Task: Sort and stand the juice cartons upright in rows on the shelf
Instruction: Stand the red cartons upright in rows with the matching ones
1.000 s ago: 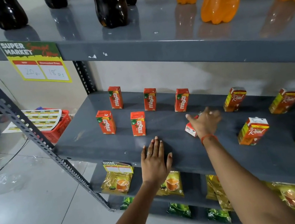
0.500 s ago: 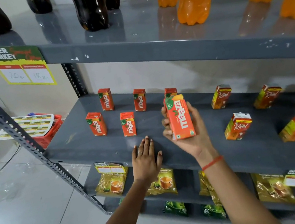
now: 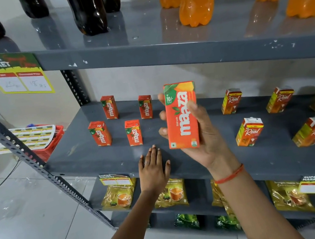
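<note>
Held carton: we saw a red-orange Maaza carton [image 3: 181,115], glossy, box-shaped, with white lettering, a green corner patch and a "10/-" mark.
Its axis: long axis upright, top up, printed face toward us; the lettering ran up the length.
Right hand: our right hand [image 3: 204,138] gripped the carton from behind and below, thumb across its front, raised in front of the middle shelf [image 3: 87,159].
Left hand: our left hand [image 3: 154,170] lay flat and open on the shelf's front edge, holding nothing.
Maaza row: four Maaza cartons [image 3: 133,132] stood upright at the left of the grey, smooth shelf.
Real cartons: the red-yellow Real cartons [image 3: 249,131] stood scattered at the right, several tilted.
</note>
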`<state>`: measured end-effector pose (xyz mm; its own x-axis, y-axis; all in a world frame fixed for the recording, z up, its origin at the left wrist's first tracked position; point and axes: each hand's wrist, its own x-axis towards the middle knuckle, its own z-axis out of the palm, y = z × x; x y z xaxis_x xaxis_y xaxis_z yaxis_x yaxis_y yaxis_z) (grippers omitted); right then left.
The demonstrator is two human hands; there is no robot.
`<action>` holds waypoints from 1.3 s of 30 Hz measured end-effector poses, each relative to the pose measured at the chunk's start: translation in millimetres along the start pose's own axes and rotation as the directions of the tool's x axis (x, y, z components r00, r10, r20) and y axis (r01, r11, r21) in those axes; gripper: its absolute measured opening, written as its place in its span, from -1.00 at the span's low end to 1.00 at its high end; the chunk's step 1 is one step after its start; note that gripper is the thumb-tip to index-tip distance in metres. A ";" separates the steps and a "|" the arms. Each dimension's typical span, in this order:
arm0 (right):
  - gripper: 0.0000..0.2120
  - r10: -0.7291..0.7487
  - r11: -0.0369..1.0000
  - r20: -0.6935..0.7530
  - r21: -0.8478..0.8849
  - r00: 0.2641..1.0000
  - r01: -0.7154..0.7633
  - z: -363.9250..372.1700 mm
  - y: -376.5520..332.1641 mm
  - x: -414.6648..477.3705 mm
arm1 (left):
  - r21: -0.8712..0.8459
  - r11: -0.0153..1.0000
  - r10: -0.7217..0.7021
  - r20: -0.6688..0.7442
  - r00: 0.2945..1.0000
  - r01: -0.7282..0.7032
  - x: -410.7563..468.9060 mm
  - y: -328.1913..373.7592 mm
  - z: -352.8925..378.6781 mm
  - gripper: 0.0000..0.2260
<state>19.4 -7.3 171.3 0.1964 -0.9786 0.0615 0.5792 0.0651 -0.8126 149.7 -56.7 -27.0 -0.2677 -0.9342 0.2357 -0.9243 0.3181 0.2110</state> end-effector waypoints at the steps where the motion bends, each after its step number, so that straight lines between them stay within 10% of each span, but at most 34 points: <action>1: -0.30 -0.045 0.996 0.003 -0.073 0.999 0.045 -2.4 -1.9 5.2 | 0.003 1.000 0.002 0.005 1.000 -0.002 1.0 -0.6 -0.4 -0.44; 4: -0.82 -0.164 0.956 -0.239 -0.278 0.957 0.094 -28.3 6.8 30.1 | 0.009 1.000 0.014 0.044 0.999 -0.015 5.8 -4.3 -3.0 -0.49; 12: -0.73 -0.097 0.845 -0.440 -0.510 0.893 -0.159 -100.8 55.1 82.4 | -0.148 0.976 -0.193 -0.236 0.952 0.161 25.4 -24.0 -25.7 -0.28; 19: -0.72 -0.070 0.829 -0.468 -0.519 0.881 -0.209 -112.5 75.9 98.1 | -0.607 0.714 -0.490 -0.077 0.868 0.349 60.1 -43.3 -34.8 -0.04; 28: -0.40 -0.383 0.428 -0.411 -0.872 0.827 -0.235 -121.7 126.9 79.2 | -0.624 0.670 -0.481 0.048 0.876 0.402 78.3 -46.5 -26.0 -0.54; 39: -0.31 -0.497 0.484 -0.520 -0.831 0.694 -0.276 -111.1 143.3 81.8 | -0.563 0.730 -0.476 -0.013 0.879 0.387 78.8 -40.9 -17.6 -0.53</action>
<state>30.6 -99.7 -4.5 -0.5633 -0.8133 0.1455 -0.4313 0.1393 -0.8914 171.2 -140.5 -0.3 0.2085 -0.9708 0.1190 -0.6253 -0.0387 0.7794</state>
